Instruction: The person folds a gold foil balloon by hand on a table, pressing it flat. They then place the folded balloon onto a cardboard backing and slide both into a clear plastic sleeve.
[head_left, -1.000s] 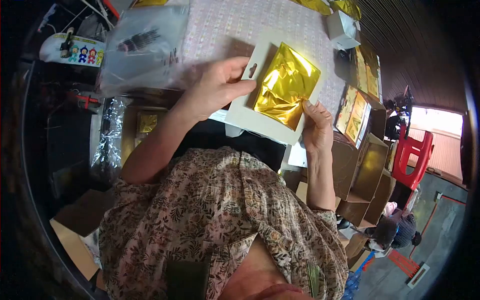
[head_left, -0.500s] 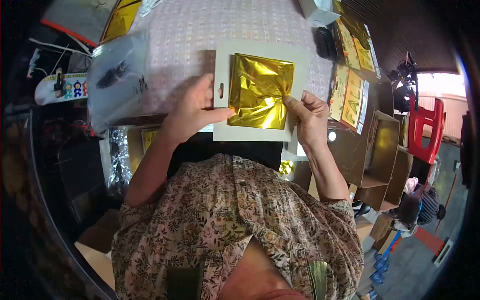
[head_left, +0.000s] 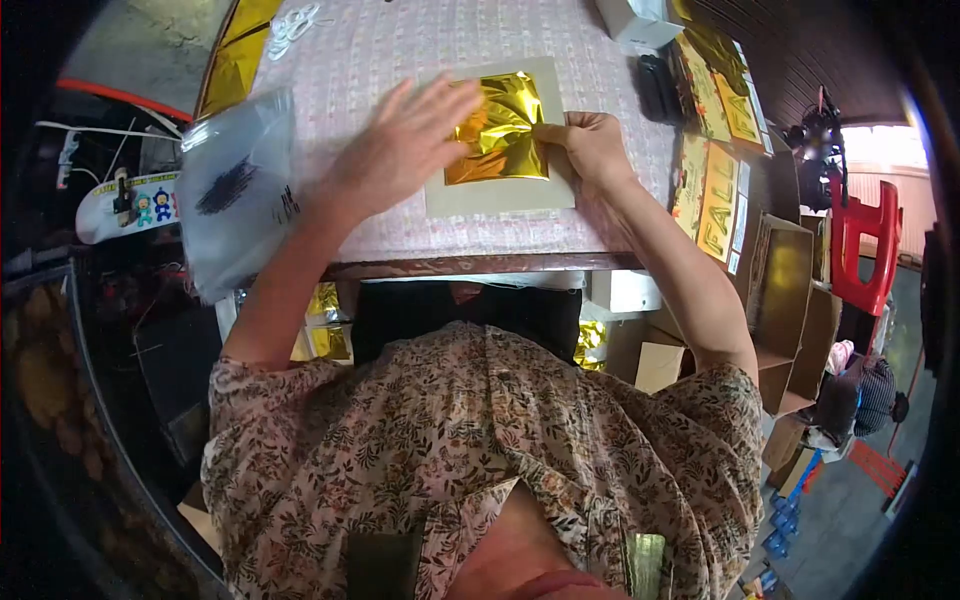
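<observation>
On the cloth-covered table lies a pale card with a folded square of shiny gold foil on its face. My right hand grips the card's right edge, its thumb pressing the foil and its fingers curled at the border. Spread fingers of my left hand, slightly blurred, reach over the left side of the foil and hide part of it. Left of that hand is a clear plastic bag with a black scribble.
FALL packages line the table's right side, near a black object and a white box. White cord and gold foil sheets lie at the far left. Cardboard boxes and a red stool stand to the right.
The card has moved away from me, from near the table's front edge onto the tabletop. My left hand has let go of its left edge and spread over the foil.
</observation>
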